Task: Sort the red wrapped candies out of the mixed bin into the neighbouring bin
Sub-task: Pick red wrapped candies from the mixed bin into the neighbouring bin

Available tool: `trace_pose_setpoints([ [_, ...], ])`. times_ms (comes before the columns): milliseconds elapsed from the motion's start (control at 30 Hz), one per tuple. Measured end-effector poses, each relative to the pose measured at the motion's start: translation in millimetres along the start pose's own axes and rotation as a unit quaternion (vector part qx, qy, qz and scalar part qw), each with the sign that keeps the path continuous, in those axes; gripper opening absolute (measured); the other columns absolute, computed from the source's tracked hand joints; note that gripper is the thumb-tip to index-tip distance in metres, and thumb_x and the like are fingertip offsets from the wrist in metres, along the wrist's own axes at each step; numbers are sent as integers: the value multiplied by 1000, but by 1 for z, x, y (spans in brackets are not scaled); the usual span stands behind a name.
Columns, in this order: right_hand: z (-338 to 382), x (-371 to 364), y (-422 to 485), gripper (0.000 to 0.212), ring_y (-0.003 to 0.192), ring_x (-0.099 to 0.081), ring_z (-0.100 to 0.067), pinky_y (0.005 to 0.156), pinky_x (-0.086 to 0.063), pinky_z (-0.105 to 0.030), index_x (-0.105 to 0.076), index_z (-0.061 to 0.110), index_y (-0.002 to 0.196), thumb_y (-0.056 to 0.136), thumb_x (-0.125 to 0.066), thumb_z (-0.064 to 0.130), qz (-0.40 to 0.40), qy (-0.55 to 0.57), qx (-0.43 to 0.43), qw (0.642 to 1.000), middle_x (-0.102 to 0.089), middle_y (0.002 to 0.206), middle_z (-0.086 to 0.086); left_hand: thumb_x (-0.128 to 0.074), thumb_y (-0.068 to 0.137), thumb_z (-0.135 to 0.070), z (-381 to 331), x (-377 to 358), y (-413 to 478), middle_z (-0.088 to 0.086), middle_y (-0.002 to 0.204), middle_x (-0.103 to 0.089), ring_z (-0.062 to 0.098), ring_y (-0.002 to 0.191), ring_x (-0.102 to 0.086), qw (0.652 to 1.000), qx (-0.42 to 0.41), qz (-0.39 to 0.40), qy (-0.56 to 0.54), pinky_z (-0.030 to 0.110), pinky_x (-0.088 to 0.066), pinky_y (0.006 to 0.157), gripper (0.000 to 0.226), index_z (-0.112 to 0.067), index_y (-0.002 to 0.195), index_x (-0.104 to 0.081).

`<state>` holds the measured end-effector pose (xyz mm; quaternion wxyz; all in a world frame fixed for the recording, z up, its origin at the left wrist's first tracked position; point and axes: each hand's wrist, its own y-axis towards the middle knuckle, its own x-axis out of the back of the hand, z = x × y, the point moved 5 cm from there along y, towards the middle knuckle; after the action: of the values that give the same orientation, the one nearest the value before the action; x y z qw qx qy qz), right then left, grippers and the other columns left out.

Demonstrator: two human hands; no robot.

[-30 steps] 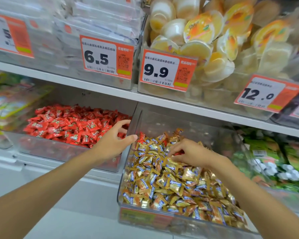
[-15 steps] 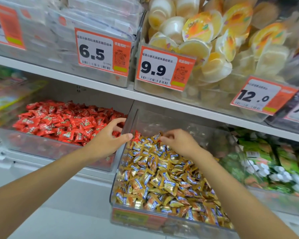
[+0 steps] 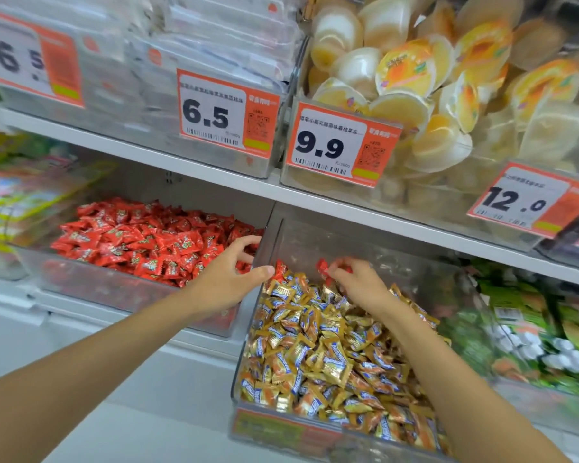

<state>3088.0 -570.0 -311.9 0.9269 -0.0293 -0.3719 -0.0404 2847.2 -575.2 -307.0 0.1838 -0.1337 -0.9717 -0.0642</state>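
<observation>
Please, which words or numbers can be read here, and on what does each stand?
"6.5": middle price tag, upper shelf.
"9.9": price tag on the jelly cup bin.
"12.0": right price tag.
"6", "5", blurred: left price tag.
Chinese small print and candy wrappers: too blurred.

We see two white shelves. On the upper shelf [image 3: 214, 173] clear bins stand side by side, one of white packets [image 3: 147, 128] and one of jelly cups [image 3: 415, 195], each with an orange price tag [image 3: 341, 145] on its front. On the lower shelf [image 3: 194, 349] the neighbouring bin [image 3: 114, 289], heaped with red candies [image 3: 147, 238], stands just beside the mixed bin [image 3: 315, 242] of mostly gold candies [image 3: 331, 355]. A bin of green packs [image 3: 532, 329] stands to its right.
</observation>
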Motion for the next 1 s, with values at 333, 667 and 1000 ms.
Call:
trace_pose_setpoints([
  [333,22,-8,-5,37,64,-46,-13,60,-35,-24,-59,15,83,99,-42,44,29,56,-51,997,-55,71,-1,-61,90,-39,-2,-1,-1,-19,106,-47,1,92,-55,1000,1,8,-1,18,-41,72,54,-37,138,-37],
  [667,39,-47,-6,22,55,-54,-4,58,-45,-19,-76,14,101,92,-61,27,263,-130,57,954,-65,74,0,-62,90,-35,1,-1,1,-11,108,-53,5,87,-58,1000,-5,4,-7,21,-42,73,48,-38,133,-41],
  [1000,36,-38,4,34,92,-60,-10,84,-48,-31,-72,25,109,84,-70,47,146,-134,88,976,-69,108,9,-59,64,-66,8,-1,7,-10,111,-53,12,92,-61,1000,13,15,0,31,-47,78,73,-47,131,-38],
])
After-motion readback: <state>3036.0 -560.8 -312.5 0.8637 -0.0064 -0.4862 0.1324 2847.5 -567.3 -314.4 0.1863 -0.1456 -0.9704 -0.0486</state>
